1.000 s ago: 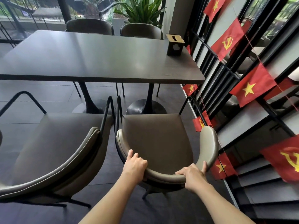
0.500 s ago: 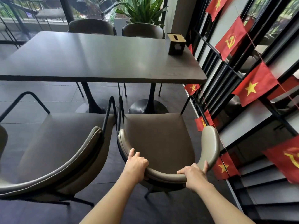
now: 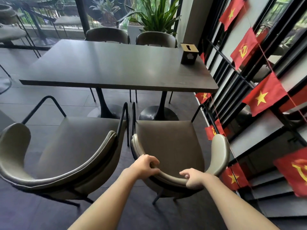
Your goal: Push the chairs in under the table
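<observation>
At far left, the left chair [image 3: 66,146] stands pulled out, its seat wholly clear of the counter [image 3: 116,67], and no hand is on it. Its inner arm frame sits just beside that of the right chair [image 3: 169,143], the two nearly touching.

The left hand [image 3: 146,166] is closed over the top edge of the right chair's curved backrest, fingers curled over the front of the pad and thumb behind. The right hand [image 3: 194,178] sits further along the same edge, wrapped more loosely, with the fingertips showing over the rim. So both grips hold the one backrest, roughly either side of its middle, and neither hand is clearly nearer the load.

The relation that matters is that the counter lies straight ahead of both grips, beyond the seat. The seat's front edge stops short of the counter's near edge, with the right pedestal base [image 3: 157,113] on the floor between them. The chair's front-to-back line looks roughly square to the counter's long edge, so a straight, even push from both hands should carry it under.

To the right, the chair's outer arm passes close to the black grille [image 3: 232,90] strung with red flags [image 3: 264,95]. I judge any drift that way could snag, so the push wants to stay straight.
</observation>
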`<action>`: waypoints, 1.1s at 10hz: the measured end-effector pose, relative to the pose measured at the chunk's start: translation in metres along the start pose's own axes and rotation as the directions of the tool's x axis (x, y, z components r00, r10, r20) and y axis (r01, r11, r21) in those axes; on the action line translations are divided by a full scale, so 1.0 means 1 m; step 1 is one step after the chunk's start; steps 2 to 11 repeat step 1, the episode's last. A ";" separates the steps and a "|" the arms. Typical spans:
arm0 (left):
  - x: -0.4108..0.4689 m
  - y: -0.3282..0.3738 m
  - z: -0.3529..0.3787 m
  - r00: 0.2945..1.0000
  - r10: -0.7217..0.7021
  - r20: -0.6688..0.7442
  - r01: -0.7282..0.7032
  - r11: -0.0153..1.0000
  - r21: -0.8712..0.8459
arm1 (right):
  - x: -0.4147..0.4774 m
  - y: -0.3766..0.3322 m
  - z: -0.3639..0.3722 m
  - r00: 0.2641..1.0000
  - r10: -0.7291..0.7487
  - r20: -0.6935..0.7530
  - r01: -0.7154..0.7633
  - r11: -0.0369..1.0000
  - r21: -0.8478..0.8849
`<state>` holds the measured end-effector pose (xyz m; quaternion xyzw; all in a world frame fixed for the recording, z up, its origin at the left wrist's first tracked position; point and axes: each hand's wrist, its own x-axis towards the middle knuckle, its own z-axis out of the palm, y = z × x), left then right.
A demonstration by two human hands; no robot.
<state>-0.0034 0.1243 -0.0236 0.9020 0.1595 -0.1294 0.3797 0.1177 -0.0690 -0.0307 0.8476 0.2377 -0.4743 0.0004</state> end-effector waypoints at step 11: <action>-0.012 -0.004 -0.031 0.994 -0.104 -0.044 0.089 0.963 -0.255 | -0.006 -0.039 -0.017 0.993 -0.094 -0.078 0.107 0.977 0.184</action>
